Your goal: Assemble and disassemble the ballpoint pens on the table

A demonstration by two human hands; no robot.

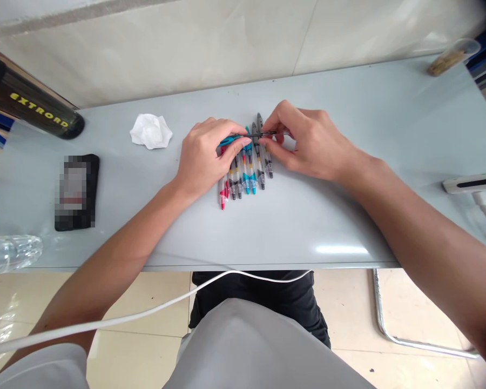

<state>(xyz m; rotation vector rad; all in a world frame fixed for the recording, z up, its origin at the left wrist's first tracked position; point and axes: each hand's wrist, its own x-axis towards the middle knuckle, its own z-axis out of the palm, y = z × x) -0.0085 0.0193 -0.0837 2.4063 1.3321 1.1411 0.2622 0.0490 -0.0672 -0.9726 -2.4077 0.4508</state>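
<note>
My left hand [206, 154] and my right hand [308, 138] are close together over the table, both with the fingers pinched. Between them they hold a pen [254, 135] level, its blue grip on the left side and a dark, thin middle running to my right fingertips. Whether the pen is in one piece I cannot tell. Just beneath it lies a row of several clear-barrelled pens: a red pen [222, 197] on the left, dark ones, blue pens [250, 181], and grey pens [261, 167] on the right. My fingers hide part of the row.
On the grey table [299, 227], a crumpled tissue [150, 131], a phone [89, 189], a dark bottle [36, 100] and a clear plastic bottle [14, 253] lie left. At right are a cup [453, 56] and a white plugged-in device [472, 183]. A white cable [154, 309] crosses near my lap.
</note>
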